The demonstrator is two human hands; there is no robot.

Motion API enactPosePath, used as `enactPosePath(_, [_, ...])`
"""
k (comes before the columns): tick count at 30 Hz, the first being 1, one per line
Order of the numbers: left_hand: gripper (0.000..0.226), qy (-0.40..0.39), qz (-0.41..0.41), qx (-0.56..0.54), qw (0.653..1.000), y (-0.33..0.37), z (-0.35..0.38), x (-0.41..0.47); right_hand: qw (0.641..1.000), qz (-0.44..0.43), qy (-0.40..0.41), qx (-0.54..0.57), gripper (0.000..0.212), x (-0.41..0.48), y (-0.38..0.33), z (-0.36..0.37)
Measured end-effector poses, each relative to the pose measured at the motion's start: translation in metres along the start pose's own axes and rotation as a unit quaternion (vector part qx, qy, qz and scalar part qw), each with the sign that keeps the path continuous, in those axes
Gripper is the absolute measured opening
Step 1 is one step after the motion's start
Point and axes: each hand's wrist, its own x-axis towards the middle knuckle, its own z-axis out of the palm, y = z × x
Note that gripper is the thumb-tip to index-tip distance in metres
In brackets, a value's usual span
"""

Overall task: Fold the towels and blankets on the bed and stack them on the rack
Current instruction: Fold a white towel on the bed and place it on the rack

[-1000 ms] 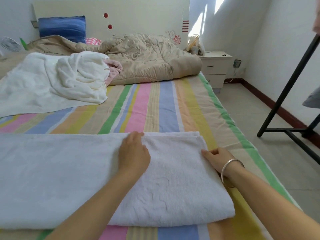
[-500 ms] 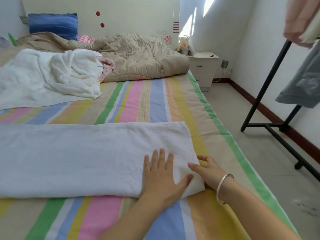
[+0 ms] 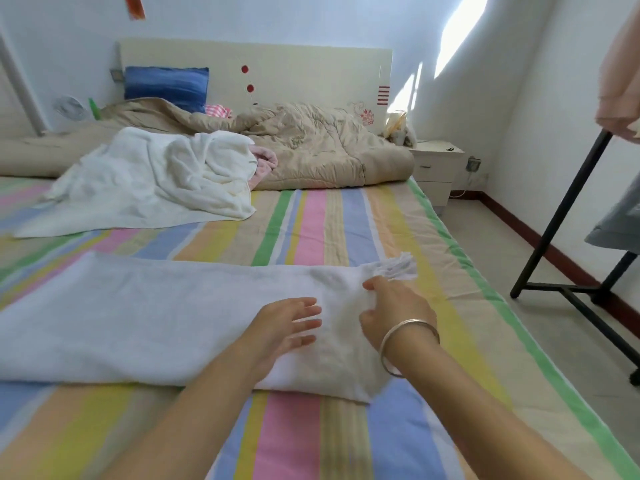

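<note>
White folded terry towel lies lengthwise, left to right, on the striped bed.
Right hand grips its right end; left hand rests flat and relaxed alongside.

Bed w/ striped sheet. Folded white towel lies flat across near part, from left edge to right of centre, right end bunched. Crumpled white blanket far left. Beige quilt heaped along head end. Pink cloth btwn blanket & quilt. Blue pillow at head end, left.
</note>
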Motion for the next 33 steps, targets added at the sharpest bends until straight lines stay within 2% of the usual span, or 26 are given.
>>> enactPosePath(4, [0.026,0.015,-0.04,-0.055,0.998,0.027,-0.059,0.01,0.992,-0.112,0.003,-0.065,0.034,0.001,-0.104,0.022])
enactPosePath(8, [0.04,0.057,-0.081,-0.068,0.993,0.031,-0.127,0.03,0.981,-0.173,-0.069,-0.06,0.032,0.0,-0.175,0.067])
enactPosePath(11, [0.05,0.025,-0.129,-0.077,0.988,0.025,-0.16,0.047,0.978,-0.182,-0.098,-0.032,0.037,-0.01,-0.187,0.1])
enactPosePath(14, [0.041,-0.025,-0.14,-0.037,0.989,0.02,-0.164,0.064,0.983,-0.164,-0.082,0.03,0.024,-0.011,-0.184,0.111])
enactPosePath(17, [0.03,-0.012,-0.103,-0.011,0.995,0.024,-0.148,0.079,0.979,-0.163,-0.073,0.101,0.028,-0.004,-0.179,0.101])
enactPosePath(19, [0.036,0.008,-0.058,-0.01,0.998,0.025,-0.135,0.089,0.976,-0.161,-0.068,0.13,0.027,-0.001,-0.176,0.093])
enactPosePath(21, [0.047,0.04,0.024,0.025,0.999,0.027,-0.124,0.095,0.977,-0.159,-0.054,0.132,0.026,0.001,-0.174,0.091])
enactPosePath(24, [0.043,0.078,0.137,0.137,0.978,0.036,-0.122,0.088,0.971,-0.149,-0.03,0.185,0.028,0.004,-0.171,0.092])
enactPosePath(26, [0.04,0.1,0.174,0.214,0.956,0.039,-0.134,0.088,0.964,-0.145,-0.015,0.224,0.034,0.006,-0.172,0.09])
enactPosePath(29, [0.043,0.124,0.145,0.272,0.943,0.043,-0.16,0.09,0.965,-0.16,-0.001,0.205,0.034,0.009,-0.174,0.082])
enactPosePath(31, [0.043,0.111,0.107,0.262,0.953,0.041,-0.179,0.094,0.977,-0.173,0.022,0.121,0.034,0.015,-0.173,0.081])
enactPosePath(33, [0.037,0.077,0.097,0.265,0.956,0.031,-0.19,0.096,0.986,-0.164,0.012,0.0,0.044,0.022,-0.165,0.09])
